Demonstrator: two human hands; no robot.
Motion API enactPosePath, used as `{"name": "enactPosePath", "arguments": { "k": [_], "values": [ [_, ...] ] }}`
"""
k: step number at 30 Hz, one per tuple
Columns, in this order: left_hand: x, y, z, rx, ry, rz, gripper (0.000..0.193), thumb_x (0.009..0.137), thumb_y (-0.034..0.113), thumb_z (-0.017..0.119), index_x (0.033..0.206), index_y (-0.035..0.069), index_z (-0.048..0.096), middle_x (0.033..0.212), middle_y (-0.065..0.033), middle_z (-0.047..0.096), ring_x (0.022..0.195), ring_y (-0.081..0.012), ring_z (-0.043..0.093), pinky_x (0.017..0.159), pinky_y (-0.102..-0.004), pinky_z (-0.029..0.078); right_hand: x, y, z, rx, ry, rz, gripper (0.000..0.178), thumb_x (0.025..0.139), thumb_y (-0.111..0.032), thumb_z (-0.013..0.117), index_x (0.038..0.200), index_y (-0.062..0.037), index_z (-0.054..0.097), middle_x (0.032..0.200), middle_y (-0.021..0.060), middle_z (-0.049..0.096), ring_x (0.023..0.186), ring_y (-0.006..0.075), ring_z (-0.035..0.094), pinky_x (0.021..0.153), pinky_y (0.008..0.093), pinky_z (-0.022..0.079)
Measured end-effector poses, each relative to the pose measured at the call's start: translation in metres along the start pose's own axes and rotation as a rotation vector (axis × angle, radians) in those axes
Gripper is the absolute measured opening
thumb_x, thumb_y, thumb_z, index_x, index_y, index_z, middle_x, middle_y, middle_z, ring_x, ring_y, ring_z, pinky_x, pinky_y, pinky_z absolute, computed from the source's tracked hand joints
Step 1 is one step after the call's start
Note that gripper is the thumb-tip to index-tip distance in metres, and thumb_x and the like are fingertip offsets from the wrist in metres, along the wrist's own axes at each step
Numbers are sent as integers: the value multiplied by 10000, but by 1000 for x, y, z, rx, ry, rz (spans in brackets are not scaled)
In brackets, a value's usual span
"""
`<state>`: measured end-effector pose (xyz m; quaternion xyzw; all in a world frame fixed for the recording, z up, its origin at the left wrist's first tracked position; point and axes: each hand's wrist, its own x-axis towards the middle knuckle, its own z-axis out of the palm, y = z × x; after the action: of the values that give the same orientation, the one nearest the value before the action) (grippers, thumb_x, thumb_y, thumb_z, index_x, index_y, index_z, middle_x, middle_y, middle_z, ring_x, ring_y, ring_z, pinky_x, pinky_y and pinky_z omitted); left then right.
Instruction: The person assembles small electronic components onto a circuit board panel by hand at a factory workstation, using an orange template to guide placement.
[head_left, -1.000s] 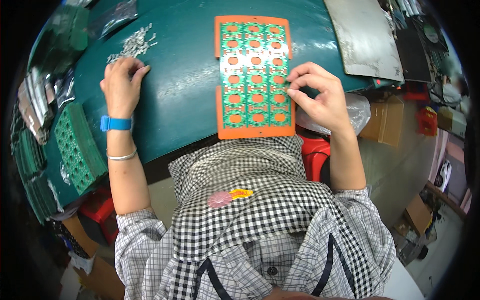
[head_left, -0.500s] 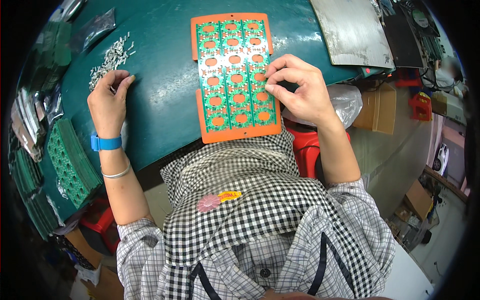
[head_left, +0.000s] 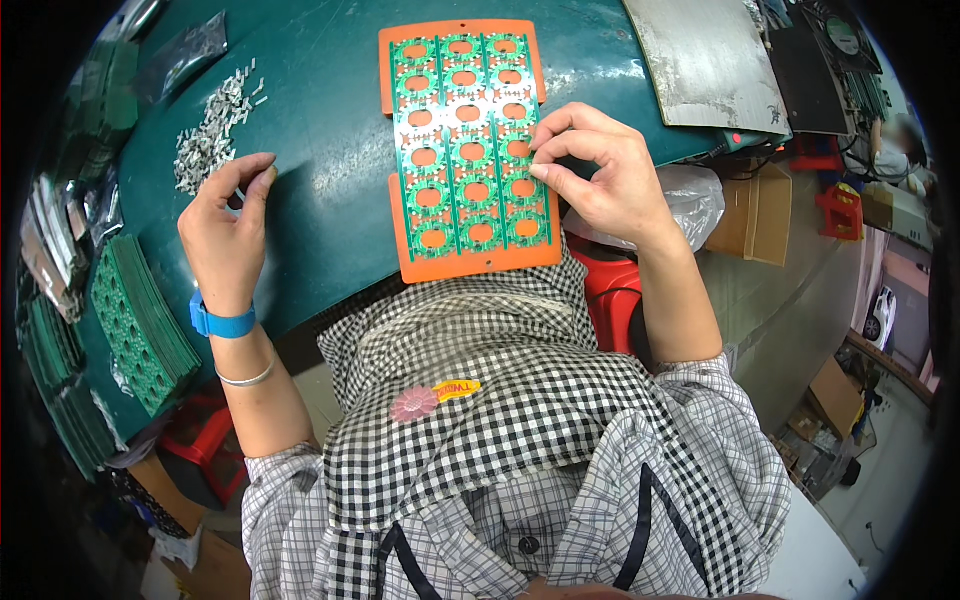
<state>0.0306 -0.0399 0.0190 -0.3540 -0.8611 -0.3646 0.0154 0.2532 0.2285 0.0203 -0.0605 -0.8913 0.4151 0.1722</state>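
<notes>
A green printed circuit board panel [head_left: 458,165], a grid of ring-shaped boards with oval cutouts, lies on an orange carrier plate [head_left: 480,264]. My right hand [head_left: 605,175] is at the panel's right edge, thumb and fingertips pinched close together over it. Whatever those fingertips hold is too small to make out. To the left, my left hand [head_left: 228,230] hovers over the table with thumb and index finger pinched; anything between them is hidden. Just beyond it is a heap of small pale, silvery parts [head_left: 215,130].
Stacked green circuit boards [head_left: 145,325] stand at the left table edge, beside wrapped silvery packs [head_left: 55,245]. A dark plastic bag [head_left: 185,55] lies behind the heap. At the far right of the green table [head_left: 320,215] rests a metal plate [head_left: 705,65]. A cardboard box [head_left: 755,215] stands beyond.
My left hand has drawn back from the heap of small parts, toward me and slightly right, its fingers still pinched. My right hand stays at the panel's right edge, almost unmoved.
</notes>
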Motion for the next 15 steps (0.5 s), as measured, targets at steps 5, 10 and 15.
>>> {"name": "enactPosePath", "arguments": {
  "k": [5,10,15],
  "values": [
    [-6,7,1,-49,-6,19,128,828,35,683,950,45,722,792,-52,692,649,-104,565,612,-233,448,-1,3,4,-50,27,-37,80,733,10,712,787,-13,657,881,54,642,845,218,665,722,316,531],
    [-12,21,-2,-81,-82,22,131,871,14,656,991,6,706,907,-61,713,827,-101,640,765,-231,500,-1,1,6,-61,51,-41,93,719,11,715,785,-19,656,874,50,636,839,235,644,716,327,527],
    [-17,36,2,-164,-95,28,170,849,-17,654,1013,4,695,879,-58,704,778,-100,614,728,-232,489,1,-3,6,-152,38,-166,113,700,8,726,783,-14,654,868,50,630,825,242,630,709,328,526]
  ]
}}
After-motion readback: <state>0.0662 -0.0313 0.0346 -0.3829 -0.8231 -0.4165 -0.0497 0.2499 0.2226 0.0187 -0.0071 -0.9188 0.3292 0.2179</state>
